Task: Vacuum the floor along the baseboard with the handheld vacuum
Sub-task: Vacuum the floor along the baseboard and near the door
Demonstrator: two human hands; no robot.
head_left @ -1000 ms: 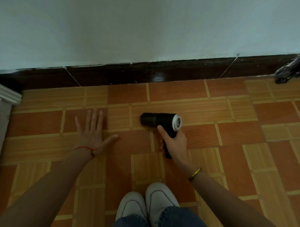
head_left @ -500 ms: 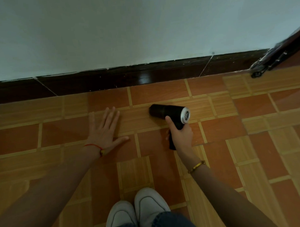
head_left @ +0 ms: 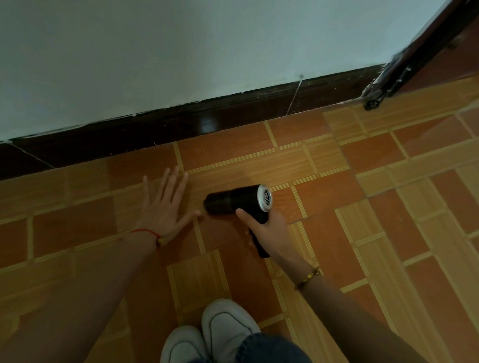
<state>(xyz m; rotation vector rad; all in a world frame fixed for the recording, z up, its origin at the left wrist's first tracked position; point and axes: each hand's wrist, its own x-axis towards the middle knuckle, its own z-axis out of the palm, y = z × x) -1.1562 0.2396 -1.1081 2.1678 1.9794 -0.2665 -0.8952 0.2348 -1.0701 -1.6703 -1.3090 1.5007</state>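
Since the earlier frame the vacuum (head_left: pixel 233 202) has drawn back from the baseboard (head_left: pixel 176 129), and its dark front end now lies just beside the left thumb. A pale wall (head_left: pixel 201 47) fills the top, above an orange and tan tiled floor (head_left: pixel 397 230). The dark glossy baseboard slants up to the right between them and meets a dark door (head_left: pixel 439 38) in the corner. Two white shoes (head_left: pixel 227 325) stand together at the bottom. The vacuum lies low over the tiles, apart from the baseboard, with its white vented end facing right. The right hand (head_left: pixel 270 230) has its fingers wrapped round the handle. The left hand (head_left: pixel 163 208) lies flat on the floor, fingers spread. A red cord (head_left: pixel 145 231) circles the left wrist and a yellow bracelet (head_left: pixel 308 278) the right.
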